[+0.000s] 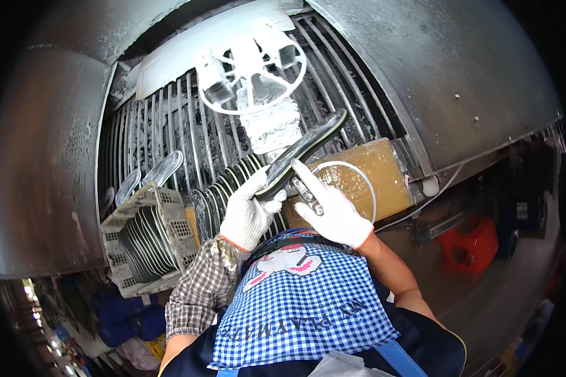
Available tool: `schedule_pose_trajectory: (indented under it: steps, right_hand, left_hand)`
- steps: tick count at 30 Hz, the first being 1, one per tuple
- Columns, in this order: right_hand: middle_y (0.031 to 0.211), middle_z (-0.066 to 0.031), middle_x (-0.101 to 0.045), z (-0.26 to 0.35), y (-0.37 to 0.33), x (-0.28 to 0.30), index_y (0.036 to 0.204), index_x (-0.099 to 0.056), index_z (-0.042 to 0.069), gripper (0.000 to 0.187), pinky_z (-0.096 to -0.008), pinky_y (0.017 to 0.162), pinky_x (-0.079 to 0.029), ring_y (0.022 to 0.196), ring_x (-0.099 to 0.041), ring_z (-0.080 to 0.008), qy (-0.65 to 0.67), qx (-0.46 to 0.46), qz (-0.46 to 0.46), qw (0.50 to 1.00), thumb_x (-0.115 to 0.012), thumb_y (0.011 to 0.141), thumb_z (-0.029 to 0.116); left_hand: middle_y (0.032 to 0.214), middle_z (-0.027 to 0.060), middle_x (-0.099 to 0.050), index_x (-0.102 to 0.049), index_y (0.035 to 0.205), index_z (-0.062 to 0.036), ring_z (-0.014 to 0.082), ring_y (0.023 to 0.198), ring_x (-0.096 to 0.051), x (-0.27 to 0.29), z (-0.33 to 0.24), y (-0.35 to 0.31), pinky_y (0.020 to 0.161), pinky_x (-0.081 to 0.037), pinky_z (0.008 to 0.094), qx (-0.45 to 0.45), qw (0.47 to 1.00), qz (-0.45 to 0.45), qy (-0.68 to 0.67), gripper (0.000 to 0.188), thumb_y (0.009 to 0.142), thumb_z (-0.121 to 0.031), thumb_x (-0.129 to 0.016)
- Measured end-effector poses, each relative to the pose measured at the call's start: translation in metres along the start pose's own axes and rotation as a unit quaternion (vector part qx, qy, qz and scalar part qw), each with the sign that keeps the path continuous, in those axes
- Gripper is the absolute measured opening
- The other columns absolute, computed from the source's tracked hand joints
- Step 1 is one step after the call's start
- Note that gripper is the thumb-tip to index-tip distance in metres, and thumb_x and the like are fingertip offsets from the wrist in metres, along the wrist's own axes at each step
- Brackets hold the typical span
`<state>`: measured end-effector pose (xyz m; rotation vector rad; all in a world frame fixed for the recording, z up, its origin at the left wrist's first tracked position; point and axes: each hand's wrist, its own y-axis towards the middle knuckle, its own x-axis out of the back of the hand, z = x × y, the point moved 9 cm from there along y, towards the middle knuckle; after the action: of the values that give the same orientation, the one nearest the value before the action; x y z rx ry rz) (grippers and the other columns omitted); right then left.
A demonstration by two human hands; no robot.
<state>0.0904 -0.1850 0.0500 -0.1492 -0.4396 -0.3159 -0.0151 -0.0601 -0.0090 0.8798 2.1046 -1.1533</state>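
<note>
My left hand [248, 210], in a white knit glove, grips the near end of a dark shoe sole [314, 139] with a pale edge line. The sole slants away to the upper right over the grate. My right hand [333, 217], gloved too, is closed around a small metal spray gun [305, 196]. A white hose [366, 178] loops beside that hand. The right index finger stretches up close to the sole's edge; whether it touches, I cannot tell. Behind my left hand, a row of similar soles [215, 200] stands on edge.
White-coated spoked wheel [253, 88] rises over the metal grate [163, 119] ahead. A plastic crate [183, 229] of soles stands left, more soles [163, 168] lean beyond it. Brown board [374, 168] lies right of centre. Metal walls flank both sides; a red stool [475, 245] is lower right.
</note>
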Motion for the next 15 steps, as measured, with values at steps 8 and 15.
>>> schedule_pose_trajectory:
  steps: [8, 15]
  right_hand:
    - [0.132, -0.0333, -0.066, -0.042, 0.0, 0.038, 0.17, -0.025, 0.012, 0.085, -0.0523, 0.097, -0.055, 0.107, -0.069, -0.0521, 0.017, -0.063, -0.114, 0.991, -0.066, 0.096, 0.015]
    - [0.109, -0.0331, -0.071, -0.057, 0.0, 0.056, 0.169, -0.031, 0.018, 0.083, -0.0552, 0.087, -0.053, 0.093, -0.069, -0.0506, -0.008, -0.038, -0.182, 0.983, -0.068, 0.095, 0.016]
  left_hand:
    - [0.118, 0.0205, -0.073, -0.054, 0.145, 0.0069, 0.0274, 0.08, -0.075, -0.008, 0.013, 0.005, 0.059, -0.063, 0.0297, 0.023, 0.999, 0.031, 0.004, 0.043, 0.106, -0.012, -0.056]
    - [0.116, 0.0203, -0.073, -0.053, 0.146, 0.0078, 0.0267, 0.081, -0.074, -0.031, 0.017, 0.015, 0.06, -0.064, 0.0293, 0.025, 0.997, 0.066, 0.014, 0.045, 0.105, -0.01, -0.056]
